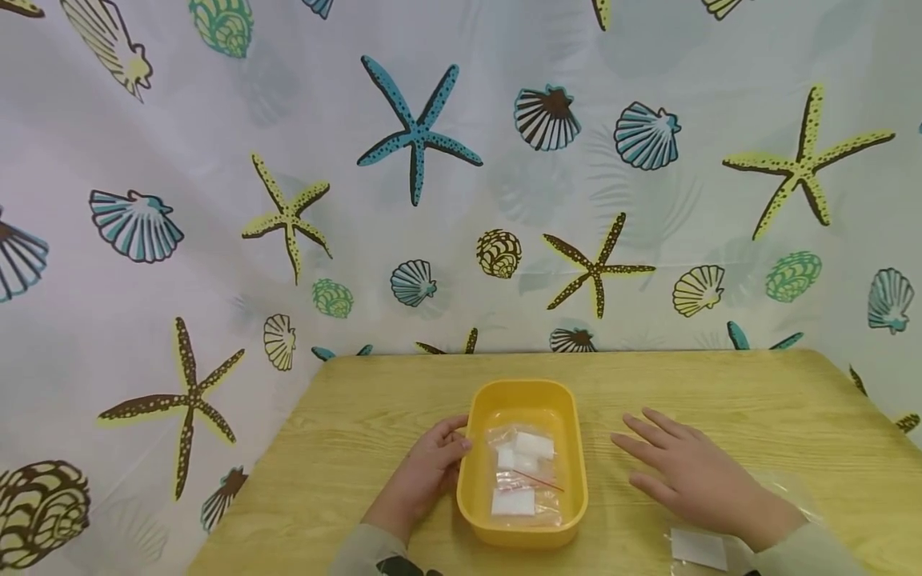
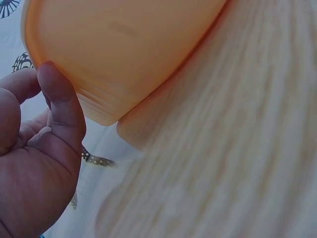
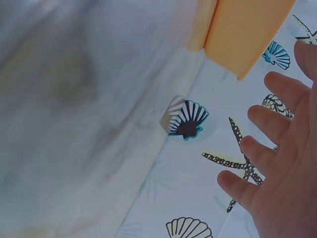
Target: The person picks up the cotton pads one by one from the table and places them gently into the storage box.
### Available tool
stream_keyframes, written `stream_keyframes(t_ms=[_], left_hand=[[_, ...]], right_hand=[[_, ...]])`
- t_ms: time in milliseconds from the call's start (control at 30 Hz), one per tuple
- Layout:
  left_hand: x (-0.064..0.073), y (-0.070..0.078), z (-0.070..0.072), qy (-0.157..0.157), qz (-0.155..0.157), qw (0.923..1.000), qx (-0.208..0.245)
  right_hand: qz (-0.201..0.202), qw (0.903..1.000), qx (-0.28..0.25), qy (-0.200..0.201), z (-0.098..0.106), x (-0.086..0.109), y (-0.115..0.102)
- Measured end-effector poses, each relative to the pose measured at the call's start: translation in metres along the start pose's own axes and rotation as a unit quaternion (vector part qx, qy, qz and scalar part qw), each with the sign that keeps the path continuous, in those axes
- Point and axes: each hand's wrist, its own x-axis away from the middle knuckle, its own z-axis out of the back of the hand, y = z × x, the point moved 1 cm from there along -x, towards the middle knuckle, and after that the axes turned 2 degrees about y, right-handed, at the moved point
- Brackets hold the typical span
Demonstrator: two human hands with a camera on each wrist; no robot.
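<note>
A yellow plastic tub stands on the table, with several clear plastic bags holding white pieces inside; one bag has a red strip. My left hand grips the tub's left rim, thumb and fingers curled at the edge, as the left wrist view also shows the tub wall. To the right of the tub, my right hand is held with its fingers spread and straight, holding nothing. Below that hand lies another clear bag with a white piece, partly hidden by the wrist and sleeve.
The wood-grain table has rounded far corners. Behind it and along both sides hangs a pale curtain printed with shells and starfish.
</note>
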Motion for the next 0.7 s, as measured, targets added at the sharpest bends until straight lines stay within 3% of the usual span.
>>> stream_keyframes(t_ms=[500,700], left_hand=[[-0.001,-0.001,0.001,-0.001,-0.008,1.0000,0.003],[-0.002,-0.002,0.001,0.006,-0.006,1.0000,-0.002]], right_hand=[[0.020,0.9983,0.049,0.023,0.007,0.035,0.022],[0.030,0.9974,0.064,0.011,0.009,0.050,0.032]])
